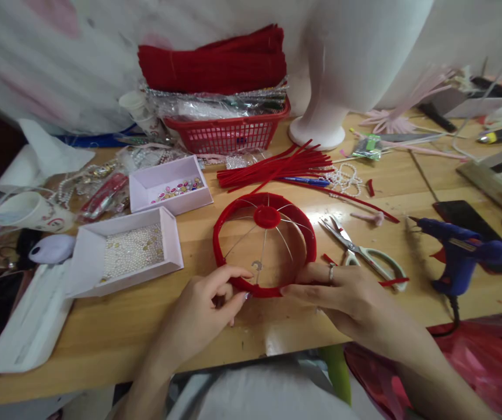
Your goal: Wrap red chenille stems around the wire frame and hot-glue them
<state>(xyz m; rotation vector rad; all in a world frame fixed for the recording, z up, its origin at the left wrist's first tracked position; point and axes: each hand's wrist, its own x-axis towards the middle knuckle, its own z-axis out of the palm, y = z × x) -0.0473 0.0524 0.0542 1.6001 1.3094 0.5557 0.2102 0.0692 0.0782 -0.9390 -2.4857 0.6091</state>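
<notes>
A round frame wrapped in red fuzzy strip [221,233] stands on the wooden table, with thin wires running from its rim to a red disc [267,217]. My left hand [216,294] pinches the near left part of the rim between thumb and fingers. On the near right side, my right hand [338,289], with a ring on one finger, grips the same rim. Its fingertips are partly hidden. To the right lie scissors [352,248] with pale handles and a short red strip [393,282]. Behind the frame is a bundle of red pipe cleaners [277,169].
Two white boxes hold beads [132,251] and coloured gems [178,189]. A blue glue gun [456,248] lies at right by a dark phone [473,219]. At the back stand a red basket [228,133] and a white mannequin stand [320,131]. A paper cup [32,213] is at left.
</notes>
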